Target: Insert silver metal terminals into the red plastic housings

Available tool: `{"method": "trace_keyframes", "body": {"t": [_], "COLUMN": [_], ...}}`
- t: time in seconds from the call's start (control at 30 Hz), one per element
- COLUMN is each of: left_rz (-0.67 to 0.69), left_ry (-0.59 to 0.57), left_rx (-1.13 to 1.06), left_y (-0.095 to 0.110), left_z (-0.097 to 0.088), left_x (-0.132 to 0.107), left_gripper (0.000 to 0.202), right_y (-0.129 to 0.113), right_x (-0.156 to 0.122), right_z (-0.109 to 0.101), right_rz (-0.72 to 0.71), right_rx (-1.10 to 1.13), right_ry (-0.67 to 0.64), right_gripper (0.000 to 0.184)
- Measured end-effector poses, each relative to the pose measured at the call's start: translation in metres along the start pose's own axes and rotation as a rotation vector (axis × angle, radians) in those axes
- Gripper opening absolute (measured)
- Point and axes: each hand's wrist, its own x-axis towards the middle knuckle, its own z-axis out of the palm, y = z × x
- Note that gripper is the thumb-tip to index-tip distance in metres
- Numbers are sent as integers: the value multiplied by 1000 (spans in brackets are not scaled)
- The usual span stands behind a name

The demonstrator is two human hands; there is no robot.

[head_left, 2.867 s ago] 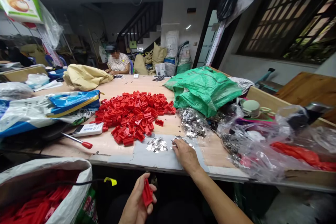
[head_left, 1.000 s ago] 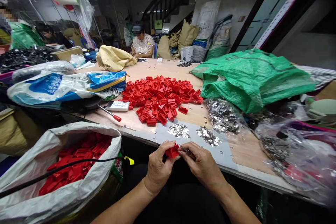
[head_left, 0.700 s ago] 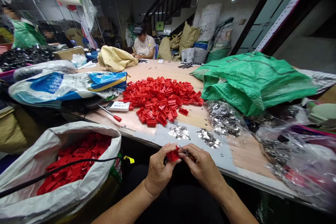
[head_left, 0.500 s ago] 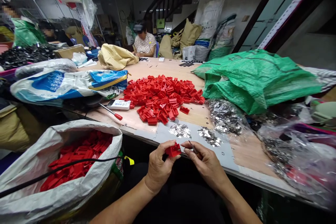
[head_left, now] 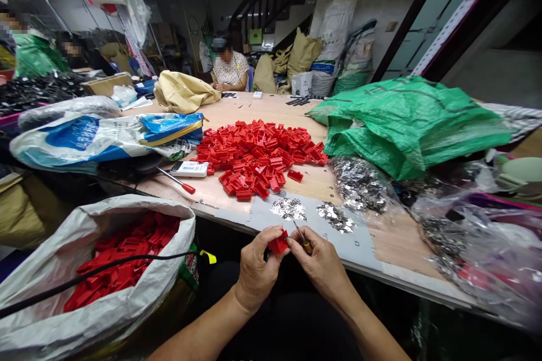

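Note:
My left hand [head_left: 256, 269] is closed round a small red plastic piece [head_left: 278, 245], held just below the table's front edge. My right hand [head_left: 320, 262] meets it from the right, fingers pinched on a thin metal tool [head_left: 301, 237] whose tip points up beside the piece. Just beyond my hands lie two small heaps of shiny metal bits [head_left: 288, 209] on a grey patch of the table. Farther back spreads a big pile of red plastic pieces [head_left: 259, 154].
A white sack of red pieces [head_left: 110, 262] stands open at lower left with a black cable across it. A red-handled screwdriver [head_left: 178, 181] and white device [head_left: 189, 168] lie left. Green sack [head_left: 406, 124] and clear bags of parts [head_left: 474, 237] crowd the right. A person [head_left: 230, 70] sits at the far end.
My right hand picked from the metal heap, then came down to meet my left hand and the red piece. Over the last second the tool's tip has tilted upward.

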Motion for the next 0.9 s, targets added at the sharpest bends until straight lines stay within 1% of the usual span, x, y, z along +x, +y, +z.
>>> {"method": "trace_keyframes", "body": {"t": [0.07, 0.13, 0.23, 0.33, 0.47, 0.57, 0.7, 0.77, 0.9], "left_rz": [77, 112, 56, 4, 12, 19, -16, -42, -57], "left_ry": [-10, -12, 2, -6, -41, -60, -74, -76, -74], "left_rx": [54, 101, 135, 130, 115, 98, 84, 77, 71], "left_y": [-3, -4, -3, -2, -1, -2, -4, -5, -4], "left_z": [0, -1, -2, -2, -1, -2, -4, -4, -3], "left_x": [0, 1, 2, 2, 0, -2, -3, -3, -3], "left_gripper": [35, 36, 36, 35, 35, 33, 33, 34, 33], "right_y": [-1, -2, -2, -1, -2, -1, 8, 13, 19], "right_x": [1, 0, -1, -2, -2, 1, 5, 7, 10], "right_z": [2, 2, 1, -1, -2, -5, -12, -16, -17], "right_rz": [38, 58, 69, 67, 52, 36, 33, 35, 43], "right_rx": [61, 92, 76, 31, -3, -29, 61, 121, 146], "right_ry": [6, 20, 52, 49, -3, -76, -165, -163, -166], "right_gripper": [21, 20, 19, 19, 19, 20, 23, 25, 28]}}
